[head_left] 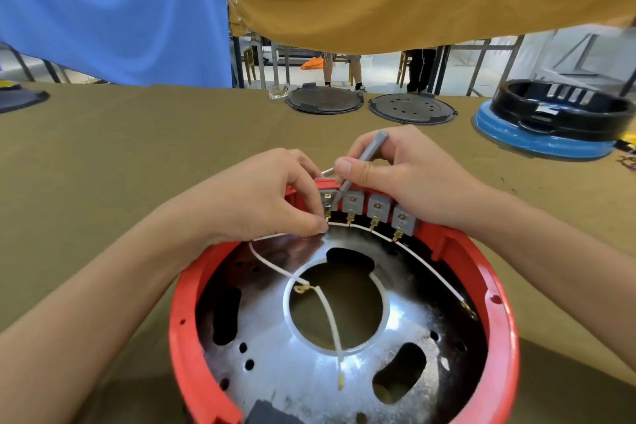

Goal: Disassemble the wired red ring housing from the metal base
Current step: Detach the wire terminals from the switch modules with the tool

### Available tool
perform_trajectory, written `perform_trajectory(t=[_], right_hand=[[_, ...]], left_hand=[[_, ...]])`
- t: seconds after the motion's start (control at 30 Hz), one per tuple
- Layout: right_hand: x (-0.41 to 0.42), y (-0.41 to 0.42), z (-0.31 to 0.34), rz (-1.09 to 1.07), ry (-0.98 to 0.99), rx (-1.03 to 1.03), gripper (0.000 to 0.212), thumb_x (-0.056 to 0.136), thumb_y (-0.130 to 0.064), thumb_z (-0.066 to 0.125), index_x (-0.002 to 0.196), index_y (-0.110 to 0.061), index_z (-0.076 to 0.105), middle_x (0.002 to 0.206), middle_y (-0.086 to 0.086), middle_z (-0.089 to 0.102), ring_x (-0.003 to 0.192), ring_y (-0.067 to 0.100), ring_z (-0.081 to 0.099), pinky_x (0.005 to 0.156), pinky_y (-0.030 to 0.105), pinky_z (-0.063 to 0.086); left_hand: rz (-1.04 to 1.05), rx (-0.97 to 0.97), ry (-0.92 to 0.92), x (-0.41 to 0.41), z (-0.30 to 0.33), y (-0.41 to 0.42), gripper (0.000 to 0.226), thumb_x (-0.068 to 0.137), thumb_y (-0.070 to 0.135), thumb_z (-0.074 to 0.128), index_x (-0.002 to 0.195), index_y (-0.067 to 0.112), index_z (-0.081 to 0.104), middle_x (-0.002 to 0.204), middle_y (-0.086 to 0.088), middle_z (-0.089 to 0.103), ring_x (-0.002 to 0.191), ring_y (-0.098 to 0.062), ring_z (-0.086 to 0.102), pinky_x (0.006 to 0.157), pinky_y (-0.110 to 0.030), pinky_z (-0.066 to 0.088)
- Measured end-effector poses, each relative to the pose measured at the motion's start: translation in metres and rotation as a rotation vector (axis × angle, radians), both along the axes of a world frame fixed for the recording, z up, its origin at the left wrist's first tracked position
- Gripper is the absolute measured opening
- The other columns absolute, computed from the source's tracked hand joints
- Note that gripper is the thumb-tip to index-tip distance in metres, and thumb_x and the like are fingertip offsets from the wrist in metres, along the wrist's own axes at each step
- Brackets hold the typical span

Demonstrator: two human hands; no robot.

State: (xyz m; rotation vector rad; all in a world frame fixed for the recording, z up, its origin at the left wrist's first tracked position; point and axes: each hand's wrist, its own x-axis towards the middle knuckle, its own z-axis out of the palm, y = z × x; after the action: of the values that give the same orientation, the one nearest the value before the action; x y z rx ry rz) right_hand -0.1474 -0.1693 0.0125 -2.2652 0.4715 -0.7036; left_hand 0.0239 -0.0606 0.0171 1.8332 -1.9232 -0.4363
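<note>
The red ring housing [500, 323] lies on the table in front of me, around a shiny metal base [289, 365] with a large round hole and several slots. Grey terminal blocks [377, 209] line the far inner wall, with brass connectors and white wires [328, 315] running off them. My right hand [409, 179] holds a grey screwdriver [361, 162] like a pen, its tip at the leftmost terminal block. My left hand [268, 200] pinches the brass connector and white wire just below that block.
Olive cloth covers the table [137, 148]. At the far edge lie two dark round lids [325, 100] [413, 109]. A black ring on a blue base [554, 120] stands at the far right. Blue and mustard cloths hang overhead. People's legs show beyond the table.
</note>
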Motion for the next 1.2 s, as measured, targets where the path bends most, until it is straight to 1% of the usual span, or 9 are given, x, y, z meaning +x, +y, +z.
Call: perform_trajectory(t=[0.17,0.3,0.4,0.5,0.67,0.8,0.93,1.03,1.2], right_hand=[[-0.0038,0.0013,-0.0001,0.053,-0.007,-0.083,0.018,0.089,-0.031,0.07,0.082,-0.014,0.072,0.075,-0.002,0.067,0.068,0.006,0.06,0.065,0.021,0.048],[-0.0043,0.0011,-0.001,0.072,-0.023,-0.187,0.01,0.085,-0.025,0.076,0.082,-0.015,0.076,0.078,-0.004,0.069,0.073,0.011,0.065,0.069,0.032,0.053],[-0.0042,-0.0012,-0.0019,0.098,-0.039,-0.119,0.01,0.086,-0.021,0.076,0.082,-0.012,0.076,0.068,-0.012,0.067,0.062,0.003,0.06,0.058,0.014,0.043],[-0.0044,-0.0027,-0.002,0.077,-0.026,-0.053,0.014,0.09,-0.022,0.071,0.08,-0.011,0.074,0.056,-0.02,0.059,0.054,-0.002,0.054,0.056,0.009,0.039],[-0.0022,0.0005,-0.0008,0.01,-0.022,-0.019,0.026,0.093,-0.03,0.066,0.082,-0.008,0.073,0.078,0.012,0.07,0.076,0.027,0.062,0.071,0.033,0.049],[-0.0026,0.0037,-0.0001,0.021,-0.003,-0.056,0.026,0.091,-0.035,0.066,0.081,-0.011,0.071,0.075,0.015,0.067,0.07,0.03,0.058,0.066,0.037,0.047],[-0.0039,0.0048,0.0006,0.012,-0.014,-0.144,0.017,0.088,-0.034,0.07,0.08,-0.019,0.071,0.07,-0.008,0.065,0.063,0.008,0.059,0.061,0.024,0.049],[-0.0031,0.0061,0.0001,0.012,0.0,-0.197,0.013,0.087,-0.031,0.073,0.079,-0.021,0.072,0.07,-0.013,0.063,0.066,0.003,0.062,0.061,0.012,0.047],[-0.0007,0.005,0.0005,-0.011,0.04,-0.132,0.02,0.09,-0.033,0.07,0.078,-0.017,0.071,0.06,-0.015,0.062,0.051,0.004,0.054,0.052,0.015,0.039]], left_hand=[[0.009,0.002,-0.044,0.0003,-0.0005,0.0,0.007,0.074,0.031,0.079,0.068,0.035,0.077,0.108,0.021,0.056,0.099,0.01,0.053,0.094,-0.025,0.044],[-0.031,0.03,-0.019,0.0006,0.0011,0.0013,0.006,0.074,0.032,0.08,0.069,0.035,0.078,0.111,0.024,0.054,0.102,0.004,0.055,0.096,-0.033,0.045],[-0.049,0.043,0.005,0.0002,0.0017,0.001,0.009,0.075,0.031,0.081,0.069,0.037,0.078,0.112,0.024,0.054,0.103,0.004,0.055,0.097,-0.035,0.045],[-0.047,0.048,0.026,0.0005,0.0019,0.0004,0.01,0.075,0.03,0.081,0.068,0.037,0.078,0.111,0.024,0.055,0.104,0.004,0.054,0.098,-0.036,0.045],[0.003,0.017,0.027,0.0008,-0.0004,0.0005,0.009,0.074,0.028,0.08,0.068,0.034,0.078,0.107,0.021,0.058,0.104,0.012,0.051,0.098,-0.028,0.042],[0.024,-0.006,-0.057,-0.0015,-0.0015,0.0002,0.008,0.074,0.029,0.079,0.068,0.034,0.078,0.107,0.02,0.057,0.098,0.011,0.053,0.093,-0.023,0.043],[0.019,-0.01,-0.074,-0.0024,-0.0001,0.0006,0.007,0.074,0.029,0.078,0.069,0.033,0.078,0.107,0.019,0.057,0.095,0.007,0.055,0.093,-0.027,0.044],[0.018,-0.013,-0.075,-0.0026,0.0003,0.0008,0.007,0.074,0.03,0.079,0.068,0.034,0.078,0.107,0.02,0.058,0.095,0.004,0.057,0.094,-0.029,0.045],[0.01,-0.018,-0.088,-0.0022,-0.0004,0.0009,0.007,0.073,0.03,0.079,0.068,0.033,0.078,0.106,0.02,0.057,0.094,0.006,0.056,0.092,-0.028,0.044]])
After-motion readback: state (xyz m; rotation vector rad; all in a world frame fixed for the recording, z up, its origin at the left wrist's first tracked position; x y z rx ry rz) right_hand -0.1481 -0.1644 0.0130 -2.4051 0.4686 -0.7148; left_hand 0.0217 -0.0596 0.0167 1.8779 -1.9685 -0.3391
